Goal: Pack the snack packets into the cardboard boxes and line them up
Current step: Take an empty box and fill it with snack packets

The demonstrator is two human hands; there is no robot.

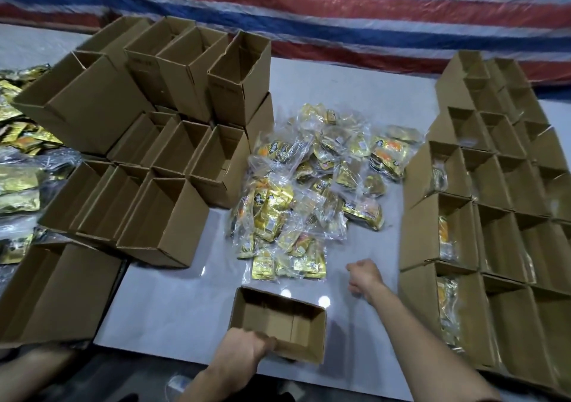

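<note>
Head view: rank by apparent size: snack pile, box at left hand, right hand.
1. snack pile
2. box, gripped by the left hand; nearer the camera, yet clearly smaller
3. right hand

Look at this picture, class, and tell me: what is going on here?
A person is packing. The left hand grips the near wall of an empty box on the table. The right hand, curled and holding nothing, is near the pile of snack packets. The boxes at the right stand in rows, some holding packets.
</note>
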